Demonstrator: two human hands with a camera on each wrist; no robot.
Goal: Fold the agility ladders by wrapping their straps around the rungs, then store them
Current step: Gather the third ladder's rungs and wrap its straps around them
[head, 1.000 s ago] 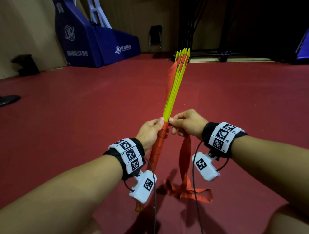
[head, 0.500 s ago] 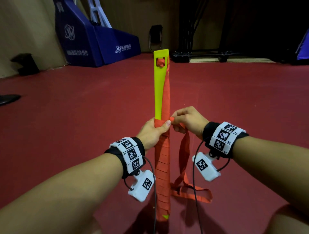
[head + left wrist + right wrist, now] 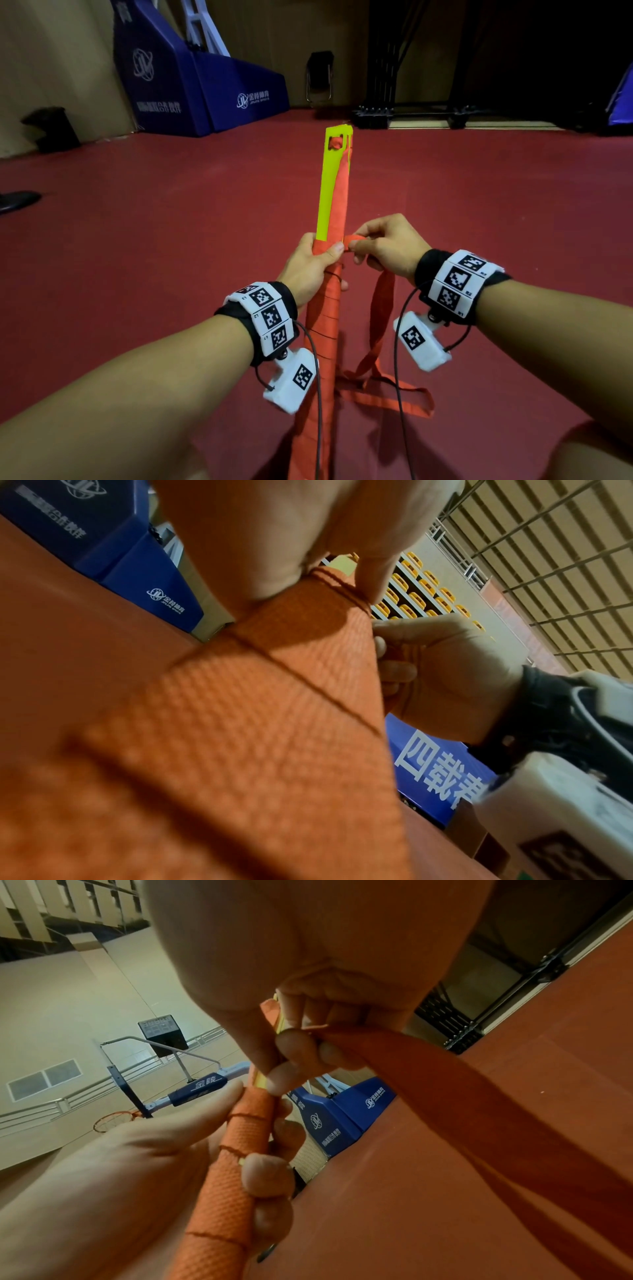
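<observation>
While left hand (image 3: 310, 265) is clamped round the half-wrapped rungs (image 3: 329, 192) held upright over the floor (image 3: 137, 257) and right hand (image 3: 383, 246) pinches the strap (image 3: 382, 301), could easily lose tension, letting those wraps slide loose and unravel.

Indoor sports hall: red court floor (image 3: 137, 240), basketball hoop (image 3: 114, 1121), spectator seats (image 3: 421, 588).

Blue padded hoop base (image 3: 191, 85) carries white Chinese lettering plus a round logo; "金陵" on hoop arm (image 3: 205, 1087); "四载" on blue banner (image 3: 435, 764).
</observation>
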